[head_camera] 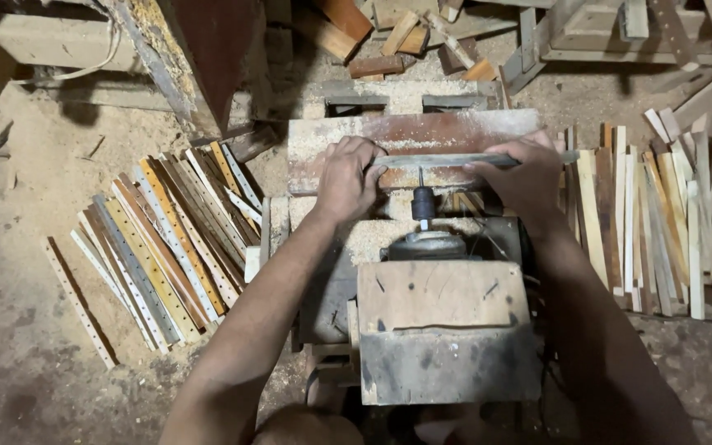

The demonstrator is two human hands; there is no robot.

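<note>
While I watch from the head view, I take the black drill chuck with its upright bit as my landmark. Just beyond it lies the long thin grey-brown wooden slat, flat and crosswise on the sawdust-covered reddish plank surface. My left hand is curled down over the slat's left end, left of the chuck; my right hand pinches the slat to the right of it. The slat's right tip juts past the surface edge. Left of the chuck, on the floor, lies a fanned pile of drilled strips; right of it, a stack of pale undrilled slats crowds close. The slat looks narrow, straight and dusty.
</note>
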